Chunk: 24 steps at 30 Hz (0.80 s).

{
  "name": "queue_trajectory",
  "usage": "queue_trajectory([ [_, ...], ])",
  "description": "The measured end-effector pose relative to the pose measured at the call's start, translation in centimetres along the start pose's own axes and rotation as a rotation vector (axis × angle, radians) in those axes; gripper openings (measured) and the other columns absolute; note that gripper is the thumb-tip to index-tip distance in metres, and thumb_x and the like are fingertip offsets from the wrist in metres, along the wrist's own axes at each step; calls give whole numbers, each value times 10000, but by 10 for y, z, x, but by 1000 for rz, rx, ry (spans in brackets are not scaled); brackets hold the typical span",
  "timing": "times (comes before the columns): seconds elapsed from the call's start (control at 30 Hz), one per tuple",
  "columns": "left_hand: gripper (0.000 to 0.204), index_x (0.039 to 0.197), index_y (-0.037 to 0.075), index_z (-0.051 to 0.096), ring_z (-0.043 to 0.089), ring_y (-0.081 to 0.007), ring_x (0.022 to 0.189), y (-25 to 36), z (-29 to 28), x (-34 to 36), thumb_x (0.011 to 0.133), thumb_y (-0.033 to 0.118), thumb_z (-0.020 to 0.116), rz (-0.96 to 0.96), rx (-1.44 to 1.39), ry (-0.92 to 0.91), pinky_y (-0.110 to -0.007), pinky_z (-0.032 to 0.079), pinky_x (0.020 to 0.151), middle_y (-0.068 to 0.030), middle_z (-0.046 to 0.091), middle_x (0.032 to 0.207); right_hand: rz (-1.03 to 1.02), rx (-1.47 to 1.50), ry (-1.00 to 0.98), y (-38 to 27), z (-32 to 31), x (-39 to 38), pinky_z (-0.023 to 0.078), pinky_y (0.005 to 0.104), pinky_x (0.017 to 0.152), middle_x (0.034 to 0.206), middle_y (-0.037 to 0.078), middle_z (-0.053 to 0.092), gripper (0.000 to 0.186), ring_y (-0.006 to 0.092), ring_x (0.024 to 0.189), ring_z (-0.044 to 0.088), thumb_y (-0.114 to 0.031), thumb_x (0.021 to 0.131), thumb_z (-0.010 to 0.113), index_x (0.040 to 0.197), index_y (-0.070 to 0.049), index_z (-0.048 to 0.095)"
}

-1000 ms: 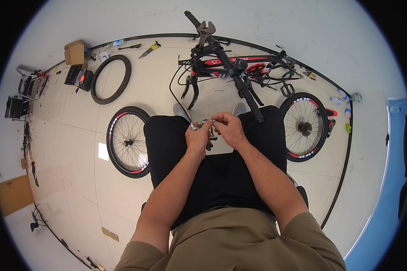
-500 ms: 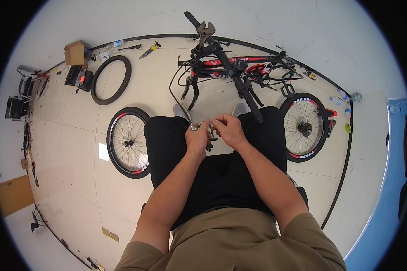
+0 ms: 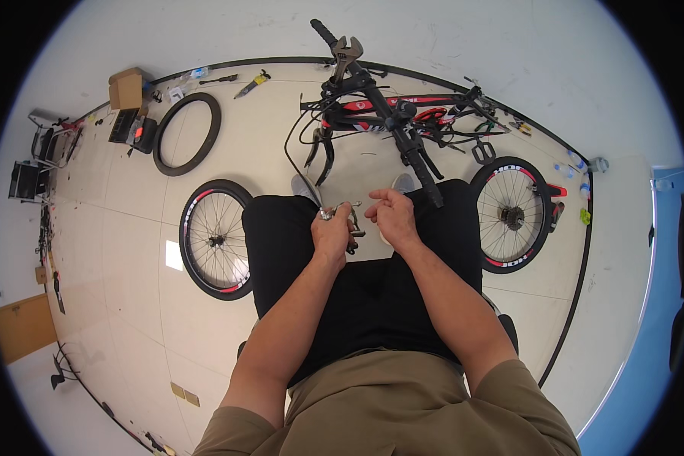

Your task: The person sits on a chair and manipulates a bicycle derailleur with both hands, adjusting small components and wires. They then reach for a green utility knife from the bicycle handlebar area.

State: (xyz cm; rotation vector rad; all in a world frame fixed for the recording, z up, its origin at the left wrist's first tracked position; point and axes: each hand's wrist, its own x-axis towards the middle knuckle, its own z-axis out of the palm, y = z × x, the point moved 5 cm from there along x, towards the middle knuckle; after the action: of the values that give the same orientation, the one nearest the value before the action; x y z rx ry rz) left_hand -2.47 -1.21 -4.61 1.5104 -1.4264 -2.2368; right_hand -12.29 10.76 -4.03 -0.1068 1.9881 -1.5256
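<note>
Head view first: what are we holding between our knees?

We are gripping a silver-and-black metal bicycle part (image 3: pixel 327 215) in our left hand (image 3: pixel 331 235), with the fingers curling round it. We are guessing at a brake caliper or something similar, but our fingers are hiding too much to tell.

And what are we doing with our right hand (image 3: pixel 394 220)?

We are hovering it just beside the part, not touching, with the fingers loosely spread and the forefinger pointing leftward. We are seeing nothing in its grasp, though a tiny piece could be hiding there.

Which step are we judging this to be?

Fine fingertip work, probably: we are steadying the part with one hand and leaving the other free. A slim silver end (image 3: pixel 356 204) is sticking out toward the free fingers, and a black cable (image 3: pixel 286 150) is apparently running from the bicycle down to our grip.

So what is the next move calling for?

We are reckoning on a firm left hold, a precise right-hand pinch and no tugging on that cable. Beyond our hands, an adjustable wrench (image 3: pixel 347 52) is resting at the handlebar (image 3: pixel 378 99).
</note>
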Motion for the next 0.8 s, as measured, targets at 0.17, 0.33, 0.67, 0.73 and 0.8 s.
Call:
queue_trajectory([
  [0.17, 211, 873, 57, 541, 473, -140, 500, 0, 1, 0, 908, 215, 676, -5, 7, 0, -304, 398, 449, -36, 528, 642, -151, 124, -21, -2, 5, 0, 524, 286, 707, 800, 109, 709, 459, 157, 731, 640, 53, 805, 425, 1237, 39, 580],
  [0.33, 210, 885, 58, 541, 467, -135, 507, 0, 1, 0, 908, 215, 679, -19, 0, -12, -301, 390, 450, -32, 527, 649, -80, 17, 3, 1, 4, 0, 529, 291, 708, 828, 114, 712, 474, 160, 724, 639, 70, 794, 421, 1240, 40, 579],
  [0.67, 203, 865, 60, 549, 468, -135, 506, 0, 2, -1, 907, 210, 678, -13, 3, -10, -298, 388, 447, -32, 530, 646, -145, 110, -23, 2, 7, -1, 524, 275, 667, 887, 135, 710, 491, 153, 683, 630, 70, 793, 410, 1256, 36, 572],
  [0.73, 202, 864, 59, 551, 469, -134, 506, -1, 1, 1, 907, 210, 678, -3, 17, -14, -298, 391, 450, -30, 530, 646, -232, 208, -48, -5, 10, -2, 521, 274, 654, 851, 127, 707, 480, 147, 666, 626, 66, 797, 418, 1248, 36, 579],
  [0.8, 202, 867, 59, 553, 471, -135, 506, -2, 0, 2, 907, 212, 678, -8, 4, -5, -298, 394, 451, -30, 531, 646, -36, 62, -77, -2, 5, -3, 525, 273, 666, 882, 130, 706, 472, 144, 679, 627, 65, 799, 422, 1242, 38, 584],
])
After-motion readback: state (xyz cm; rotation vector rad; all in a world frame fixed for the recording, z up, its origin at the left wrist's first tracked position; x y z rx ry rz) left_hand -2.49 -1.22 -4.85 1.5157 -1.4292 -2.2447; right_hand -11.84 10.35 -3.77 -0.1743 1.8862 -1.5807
